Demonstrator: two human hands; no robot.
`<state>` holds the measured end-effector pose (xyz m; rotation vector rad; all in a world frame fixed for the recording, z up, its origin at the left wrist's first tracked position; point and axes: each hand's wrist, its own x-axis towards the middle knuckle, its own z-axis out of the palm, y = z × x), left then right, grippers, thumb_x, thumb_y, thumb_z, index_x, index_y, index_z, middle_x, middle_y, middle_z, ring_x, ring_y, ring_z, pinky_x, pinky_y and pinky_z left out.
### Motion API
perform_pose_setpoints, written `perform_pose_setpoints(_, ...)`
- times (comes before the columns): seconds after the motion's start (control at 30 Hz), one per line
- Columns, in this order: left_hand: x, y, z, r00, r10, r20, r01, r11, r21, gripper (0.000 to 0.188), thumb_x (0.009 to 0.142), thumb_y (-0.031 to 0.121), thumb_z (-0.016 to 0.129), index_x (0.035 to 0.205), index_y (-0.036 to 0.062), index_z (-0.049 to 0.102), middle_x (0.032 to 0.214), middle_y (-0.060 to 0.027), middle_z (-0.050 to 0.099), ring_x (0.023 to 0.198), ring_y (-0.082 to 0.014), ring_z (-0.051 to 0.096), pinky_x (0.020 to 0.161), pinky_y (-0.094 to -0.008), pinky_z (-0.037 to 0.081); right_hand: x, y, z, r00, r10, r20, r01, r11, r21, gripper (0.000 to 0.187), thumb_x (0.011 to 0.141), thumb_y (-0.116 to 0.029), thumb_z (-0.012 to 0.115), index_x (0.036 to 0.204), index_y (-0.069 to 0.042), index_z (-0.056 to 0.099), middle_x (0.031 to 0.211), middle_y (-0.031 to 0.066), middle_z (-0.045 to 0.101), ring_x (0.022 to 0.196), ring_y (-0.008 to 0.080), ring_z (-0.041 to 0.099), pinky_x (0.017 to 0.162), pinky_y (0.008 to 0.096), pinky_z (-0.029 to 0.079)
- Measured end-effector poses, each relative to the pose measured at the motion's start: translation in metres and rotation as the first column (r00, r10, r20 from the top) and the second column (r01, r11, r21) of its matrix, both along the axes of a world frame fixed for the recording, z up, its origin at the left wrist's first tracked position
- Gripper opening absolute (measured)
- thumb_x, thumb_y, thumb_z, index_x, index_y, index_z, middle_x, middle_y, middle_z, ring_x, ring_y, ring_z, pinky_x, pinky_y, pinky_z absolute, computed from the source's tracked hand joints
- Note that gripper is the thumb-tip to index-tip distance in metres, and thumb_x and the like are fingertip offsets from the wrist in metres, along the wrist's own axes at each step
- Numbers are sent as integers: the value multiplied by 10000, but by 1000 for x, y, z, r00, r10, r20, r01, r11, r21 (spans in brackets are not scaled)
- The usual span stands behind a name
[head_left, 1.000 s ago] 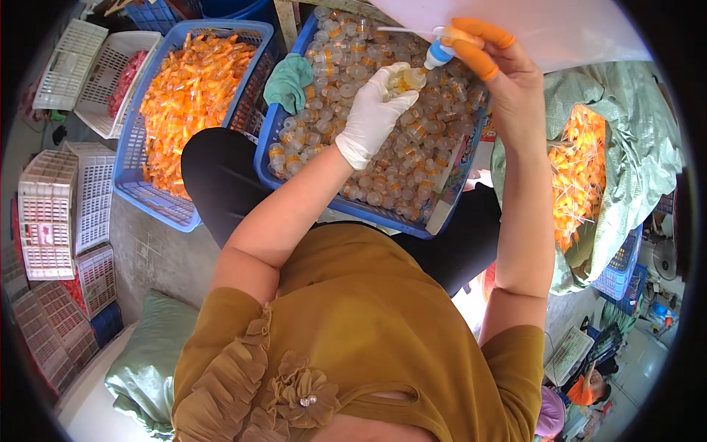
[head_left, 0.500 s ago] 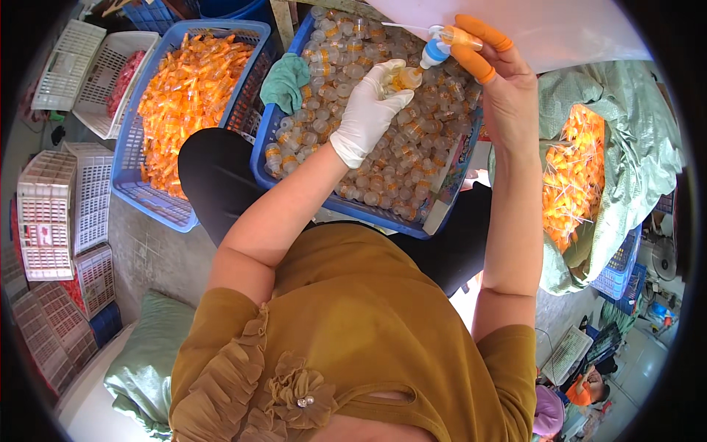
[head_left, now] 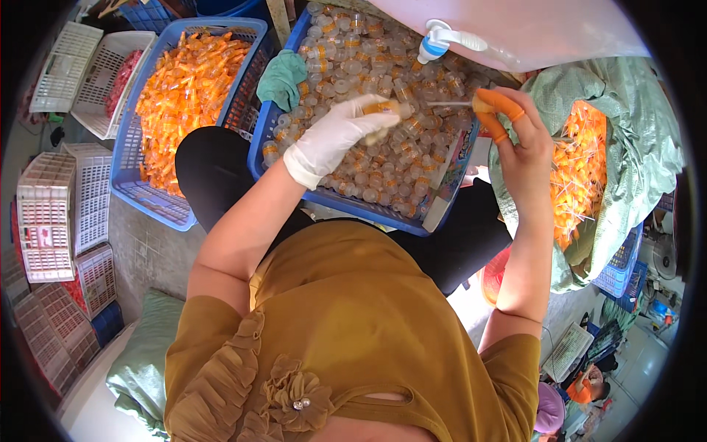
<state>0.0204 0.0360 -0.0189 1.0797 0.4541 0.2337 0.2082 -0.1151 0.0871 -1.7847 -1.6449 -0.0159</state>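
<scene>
My left hand, in a white glove, is closed on a small clear bottle with an orange band, slightly blurred, its mouth toward the right. My right hand wears orange finger covers and pinches a thin white stick. The stick points left at the bottle's mouth, with a small gap between them; whatever is at its pinched end is hidden by the fingers. Below both hands, a blue crate holds many similar small bottles. Above them is a white tap with a blue collar.
The tap is fixed to a large pale container. A green cloth hangs over the crate's left rim. Another blue crate holds orange-filled bottles. At right, a green sack contains orange pieces with white sticks. White baskets stand far left.
Both hands have left the tap. My left hand has moved down and left with the bottle; my right hand has come down and right with the stick. The tap's lever now points right.
</scene>
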Motion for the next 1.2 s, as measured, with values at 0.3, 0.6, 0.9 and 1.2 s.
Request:
perform_pose_setpoints(0.3, -8, -27, 40, 933, -325, 157, 360, 875, -323, 403, 949, 394, 574, 1010, 7, 668, 703, 3, 558, 574, -69, 453, 498, -202, 323, -17, -10, 6, 931, 363, -30, -363, 932, -19, 298, 722, -4, 727, 1015, -16, 672, 999, 95, 644, 901, 276, 623, 780, 340, 512)
perform_pose_setpoints(0.6, -1, -46, 43, 871, 40, 490, -452, -327, 830, 393, 681, 240, 754, 1059, 245, 649, 849, 75, 591, 781, -134, 544, 1020, -464, 283, -20, -30, -18, 391, -109, -914, -344, 904, -255, 295, 969, -284, 524, 922, -11, 624, 693, 55, 565, 622, 170, 516, 561, 272, 405)
perform_pose_setpoints(0.9, -37, -25, 16, 920, 183, 346, -282, -305, 910, 431, 625, 151, 774, 1034, 219, 655, 981, 28, 635, 890, -168, 599, 1024, -427, 269, -11, -46, -34, 523, -208, -826, -249, 890, -382, 467, 1007, -388, 412, 966, -14, 688, 763, 27, 638, 666, 98, 558, 600, 233, 427)
perform_pose_setpoints(1.2, -71, 56, 14, 736, 617, 277, -398, 64, 915, 341, 833, 155, 721, 1136, 23, 640, 1060, -108, 659, 984, -227, 609, 922, -351, 446, 161, -118, -34, 629, -722, 289, 775, 550, -312, 315, 847, -70, 504, 1112, -118, 667, 919, 101, 718, 817, 218, 681, 741, 339, 522)
